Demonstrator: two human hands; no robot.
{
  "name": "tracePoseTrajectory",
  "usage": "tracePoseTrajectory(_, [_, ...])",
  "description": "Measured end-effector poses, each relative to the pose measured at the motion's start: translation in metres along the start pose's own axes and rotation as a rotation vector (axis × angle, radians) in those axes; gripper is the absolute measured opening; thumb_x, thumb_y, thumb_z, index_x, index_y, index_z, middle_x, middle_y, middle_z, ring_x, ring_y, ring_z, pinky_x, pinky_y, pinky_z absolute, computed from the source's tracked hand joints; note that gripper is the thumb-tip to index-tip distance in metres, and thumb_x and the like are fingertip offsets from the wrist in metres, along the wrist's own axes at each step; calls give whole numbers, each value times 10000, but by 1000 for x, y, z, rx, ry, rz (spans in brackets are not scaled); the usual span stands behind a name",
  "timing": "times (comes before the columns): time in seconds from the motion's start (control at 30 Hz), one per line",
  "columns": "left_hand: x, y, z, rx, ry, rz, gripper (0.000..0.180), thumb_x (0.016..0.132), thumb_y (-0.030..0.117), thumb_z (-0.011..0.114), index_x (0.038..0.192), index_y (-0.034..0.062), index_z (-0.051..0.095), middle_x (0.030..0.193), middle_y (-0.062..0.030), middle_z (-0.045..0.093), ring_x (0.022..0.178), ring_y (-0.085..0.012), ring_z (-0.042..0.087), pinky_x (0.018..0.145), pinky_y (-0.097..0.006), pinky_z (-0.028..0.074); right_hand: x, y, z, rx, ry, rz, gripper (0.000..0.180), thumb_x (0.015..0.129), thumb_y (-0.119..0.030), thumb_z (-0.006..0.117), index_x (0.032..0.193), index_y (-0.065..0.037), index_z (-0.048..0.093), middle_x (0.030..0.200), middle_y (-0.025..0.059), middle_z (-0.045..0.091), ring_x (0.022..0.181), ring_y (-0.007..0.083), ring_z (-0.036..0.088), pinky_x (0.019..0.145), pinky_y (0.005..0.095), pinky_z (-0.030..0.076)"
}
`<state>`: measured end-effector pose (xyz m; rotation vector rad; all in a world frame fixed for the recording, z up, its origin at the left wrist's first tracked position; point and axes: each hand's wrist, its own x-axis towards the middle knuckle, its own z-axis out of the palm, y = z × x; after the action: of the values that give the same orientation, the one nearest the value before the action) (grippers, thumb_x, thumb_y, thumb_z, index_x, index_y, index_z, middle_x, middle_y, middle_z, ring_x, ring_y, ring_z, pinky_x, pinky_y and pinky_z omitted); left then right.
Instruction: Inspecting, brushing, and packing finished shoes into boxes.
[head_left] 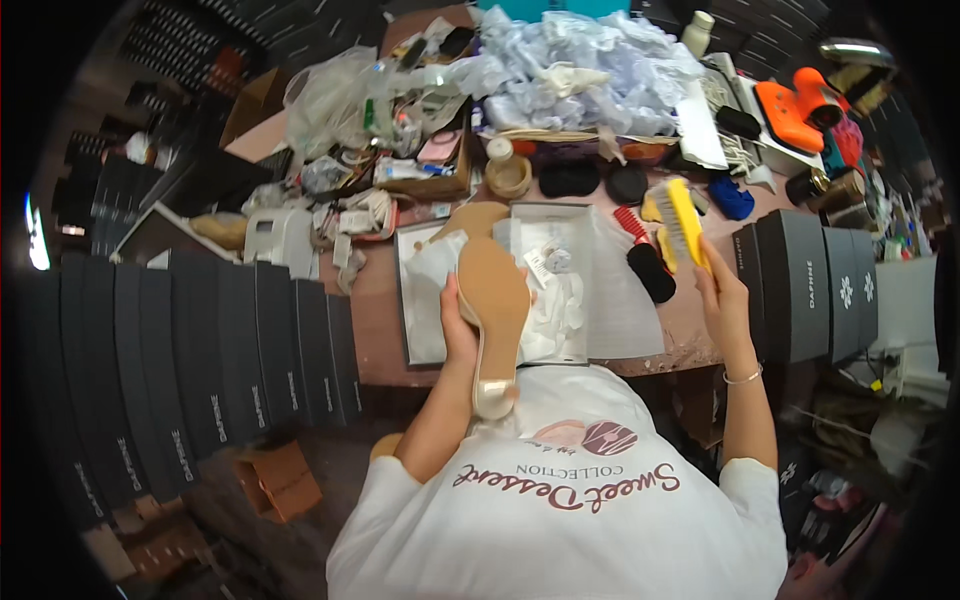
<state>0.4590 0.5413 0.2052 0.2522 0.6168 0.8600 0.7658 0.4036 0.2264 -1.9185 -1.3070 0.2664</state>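
Note:
My left hand point(460, 328) grips a heeled shoe point(500, 300), turned so its flat tan sole faces up and its pale heel points toward me. In my right hand point(724, 295) is a yellow-handled brush point(681, 222) with pale bristles, raised apart from the shoe over the table's right side. Beneath the shoe lies an open shoebox point(403, 330) with white tissue paper point(553, 310) inside. Another tan sole point(470, 217) shows at the box's far edge, partly hidden by the held shoe. A white wrapping sheet point(625, 290) spreads beside the box.
A red-and-black brush point(650, 270) and a blue cloth point(733, 198) lie at right. Farther back are a jar point(508, 172), a heap of crumpled plastic point(590, 85) and an orange tool point(805, 105). Dark shoeboxes stand in rows at left point(235, 345) and right point(790, 285).

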Motion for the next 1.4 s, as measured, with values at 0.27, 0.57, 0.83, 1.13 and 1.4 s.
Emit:
tracePoseTrajectory(0.27, [22, 42, 10, 11, 317, 123, 650, 871, 630, 402, 1109, 39, 529, 945, -134, 600, 753, -254, 619, 667, -387, 555, -55, 22, 29, 165, -100, 362, 440, 955, -140, 528, 1381, -62, 452, 755, -15, 523, 661, 79, 496, 617, 221, 424])
tracePoseTrajectory(0.57, [41, 48, -17, -30, 414, 229, 531, 843, 515, 588, 1084, 43, 555, 940, -90, 611, 832, -220, 613, 726, -338, 528, -103, 255, 31, -244, 100, 561, 420, 939, -187, 533, 1329, -36, 493, 978, 180, 645, 916, 281, 637, 829, 349, 485])
tracePoseTrajectory(0.83, [65, 36, -139, 1399, 520, 676, 697, 801, 277, 726, 1339, -13, 390, 1265, -206, 474, 1178, -325, 473, 970, -410, 408, 5, 25, 108, 229, -257, 58, 231, 877, -61, 577, 1095, 8, 613, 999, 192, 644, 890, 305, 648, 807, 347, 503])
tracePoseTrajectory(1.13, [98, 34, -102, 539, 220, 31, 469, 900, 194, 597, 1279, -50, 467, 1328, -219, 452, 1196, -345, 474, 1052, -437, 355, 9, 24, 255, -528, -540, -331, 189, 819, -113, 548, 998, -57, 574, 1000, 153, 575, 878, 344, 603, 720, 422, 532])
tracePoseTrajectory(1.4, [181, -35, -131, -116, 685, -83, 679, 843, 455, 646, 1312, 32, 397, 1294, -138, 467, 1227, -277, 439, 1055, -480, 337, 13, 9, 223, -35, -562, -136, 380, 780, 4, 577, 1156, -53, 556, 1180, 181, 536, 951, 356, 603, 760, 420, 522])
